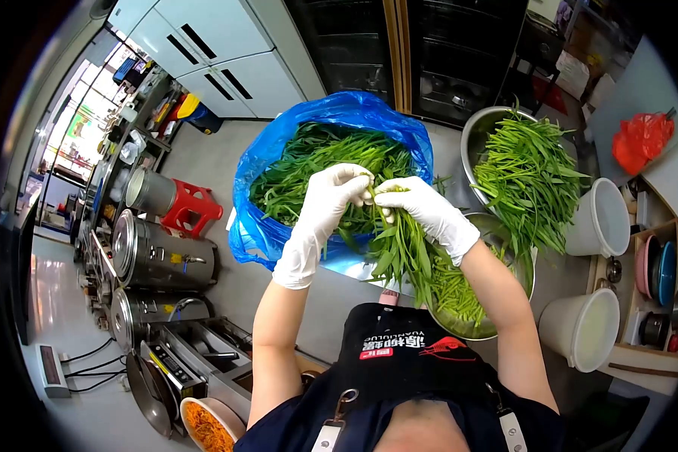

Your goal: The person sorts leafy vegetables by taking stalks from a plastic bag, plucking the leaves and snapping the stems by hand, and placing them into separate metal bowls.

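Observation:
Both my hands wear white gloves and meet in front of an opened blue plastic bag [250,147] filled with long-leaved greens that look like water spinach [301,169]. My right hand [423,209] is closed around a few water spinach stalks [403,245], whose leaves hang below it. The fingers of my left hand [333,194] pinch the stalk ends close to my right fingertips. Under my right forearm, a steel bowl [532,290] holds short green stem pieces [459,297]. Beyond it, a larger steel bowl [471,143] is heaped with leafy greens [523,173].
Two white buckets [609,218] [595,331] stand at the right by a shelf with pans [664,271]. A red stool [190,207] and steel drums [162,252] are on the left. Shredded orange food fills a tub [233,422] at lower left. White cabinets [211,38] stand behind.

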The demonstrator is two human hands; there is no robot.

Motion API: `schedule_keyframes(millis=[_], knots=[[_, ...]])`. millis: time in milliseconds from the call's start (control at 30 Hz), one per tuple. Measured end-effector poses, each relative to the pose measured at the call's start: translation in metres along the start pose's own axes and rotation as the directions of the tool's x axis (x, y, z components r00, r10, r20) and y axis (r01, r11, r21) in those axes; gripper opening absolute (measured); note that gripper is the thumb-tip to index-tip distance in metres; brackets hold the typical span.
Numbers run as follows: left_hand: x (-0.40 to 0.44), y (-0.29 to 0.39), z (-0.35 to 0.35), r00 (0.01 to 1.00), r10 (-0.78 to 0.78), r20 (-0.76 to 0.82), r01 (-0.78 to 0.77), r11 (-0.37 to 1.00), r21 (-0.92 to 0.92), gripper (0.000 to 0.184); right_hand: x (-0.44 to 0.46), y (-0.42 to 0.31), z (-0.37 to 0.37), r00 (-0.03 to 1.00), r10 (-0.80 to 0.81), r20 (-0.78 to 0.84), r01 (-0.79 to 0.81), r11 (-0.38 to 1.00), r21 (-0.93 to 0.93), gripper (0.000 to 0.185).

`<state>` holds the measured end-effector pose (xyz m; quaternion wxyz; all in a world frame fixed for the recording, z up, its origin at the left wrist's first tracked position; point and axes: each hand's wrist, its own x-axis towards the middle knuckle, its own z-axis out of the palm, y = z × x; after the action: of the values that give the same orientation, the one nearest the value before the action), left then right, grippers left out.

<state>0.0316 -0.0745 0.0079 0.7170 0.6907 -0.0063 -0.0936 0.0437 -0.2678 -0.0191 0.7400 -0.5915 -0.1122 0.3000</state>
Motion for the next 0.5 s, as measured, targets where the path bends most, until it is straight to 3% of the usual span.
schedule_keyframes(millis=[100, 167, 267, 333, 400, 433, 500], knots=[[0.005, -0.007, 0.009, 1.0, 0.019, 0.014, -0.019, 1.0, 0.012, 0.012, 0.0, 0.01, -0.003, 0.995, -0.021, -0.102, 0.027, 0.998, 0.063, 0.016], [0.003, -0.019, 0.025, 0.984, 0.167, -0.066, -0.172, 0.983, -0.071, 0.011, -0.004, 0.014, -0.003, 0.974, -0.06, -0.221, 0.088, 0.989, 0.122, 0.016], [-0.008, -0.03, 0.048, 0.886, 0.427, -0.182, -0.443, 0.894, -0.058, 0.009, -0.017, 0.016, -0.017, 0.917, -0.209, -0.34, 0.227, 0.974, 0.013, 0.018], [-0.022, -0.017, 0.055, 0.794, 0.55, -0.258, -0.572, 0.82, -0.014, 0.008, -0.038, 0.016, -0.041, 0.85, -0.087, -0.52, 0.179, 0.975, 0.13, 0.016], [-0.035, -0.02, 0.064, 0.759, 0.627, -0.173, -0.639, 0.769, -0.016, 0.009, -0.068, 0.014, -0.076, 0.796, -0.144, -0.588, 0.219, 0.974, 0.058, 0.019], [-0.04, -0.031, 0.067, 0.774, 0.631, -0.054, -0.626, 0.776, 0.082, 0.008, -0.087, 0.006, -0.089, 0.77, -0.179, -0.613, 0.282, 0.956, 0.075, 0.018], [-0.05, -0.052, 0.079, 0.828, 0.543, 0.141, -0.561, 0.794, 0.233, 0.009, -0.133, -0.011, -0.108, 0.673, -0.271, -0.688, 0.295, 0.951, -0.086, 0.021]])
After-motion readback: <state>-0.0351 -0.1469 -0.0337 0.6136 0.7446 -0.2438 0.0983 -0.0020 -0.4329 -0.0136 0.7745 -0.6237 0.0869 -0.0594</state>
